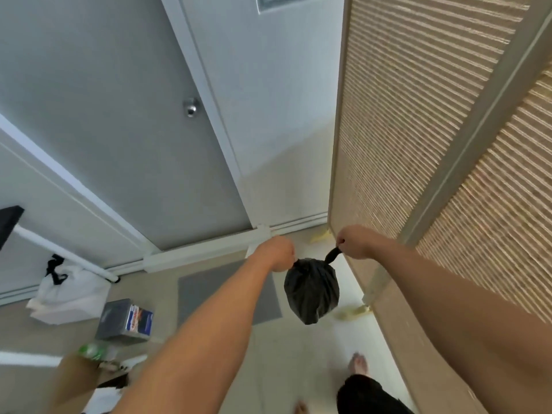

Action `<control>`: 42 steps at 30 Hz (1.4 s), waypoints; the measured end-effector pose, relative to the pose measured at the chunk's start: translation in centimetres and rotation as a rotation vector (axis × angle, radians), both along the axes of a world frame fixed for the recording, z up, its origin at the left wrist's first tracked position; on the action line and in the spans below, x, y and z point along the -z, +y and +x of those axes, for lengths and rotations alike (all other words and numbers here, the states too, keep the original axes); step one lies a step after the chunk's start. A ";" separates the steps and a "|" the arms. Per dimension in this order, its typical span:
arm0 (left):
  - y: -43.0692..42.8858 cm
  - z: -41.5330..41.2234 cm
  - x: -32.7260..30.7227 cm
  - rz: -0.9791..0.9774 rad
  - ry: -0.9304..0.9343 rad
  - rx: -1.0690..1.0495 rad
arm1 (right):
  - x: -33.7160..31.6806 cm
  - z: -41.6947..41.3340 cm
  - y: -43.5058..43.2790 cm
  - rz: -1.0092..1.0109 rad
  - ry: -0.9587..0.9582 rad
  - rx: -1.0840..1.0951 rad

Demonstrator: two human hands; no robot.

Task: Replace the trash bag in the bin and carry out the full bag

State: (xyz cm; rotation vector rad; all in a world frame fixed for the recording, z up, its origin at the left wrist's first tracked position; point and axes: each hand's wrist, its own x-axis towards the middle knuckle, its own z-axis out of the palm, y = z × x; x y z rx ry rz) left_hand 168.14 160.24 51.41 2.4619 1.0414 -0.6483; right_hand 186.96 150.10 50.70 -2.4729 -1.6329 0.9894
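Bag (310,289) – black, small, full and rounded – hangs in the air in front of me, well above the floor (298,354) and touching nothing but the two hands. Its top is drawn out into two ends. My left hand (277,253) has its fingers curled tight round the left end, right at the bag's neck. My right hand (354,242) pinches the other end, a twisted black tail (333,253) stretched up and to the right, so the fingers of both hands are closed on the plastic. The hands are apart, with the bag's body sagging below and between them.

Under the bag lies a grey mat (209,291), and the bag's lower edge overlaps its right side from this angle. My bare feet (358,364) show on the floor below, near the bottom of the frame.

Beyond the left hand stands a grey door (134,144) with a round metal knob (191,107); white trim runs along its foot. Just beside the right hand a louvred panel (403,115) in a pale frame fills the right side.

Off to the left, on the floor, sit a box (125,321) with a red and blue label and, behind it, a white bag (71,294) with black handles – both well apart from the one I hold. Something green by the lower left is too blurred to tell.
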 end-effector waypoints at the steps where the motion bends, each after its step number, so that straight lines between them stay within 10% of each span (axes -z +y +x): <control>1: 0.9 0.7 0.8 -0.010 0.006 -0.004 | 0.7 0.7 1.0 -0.004 0.007 -0.011; 16: 14.1 11.3 15.6 -0.152 0.107 -0.170 | 16.5 12.3 15.9 -0.172 0.155 -0.083; 31: 25.0 18.1 43.2 -0.197 0.062 -0.194 | 42.3 19.9 25.3 -0.313 0.202 0.021; 42: 28.0 19.8 48.0 -0.198 -0.009 -0.250 | 46.0 21.5 27.8 -0.272 0.256 0.076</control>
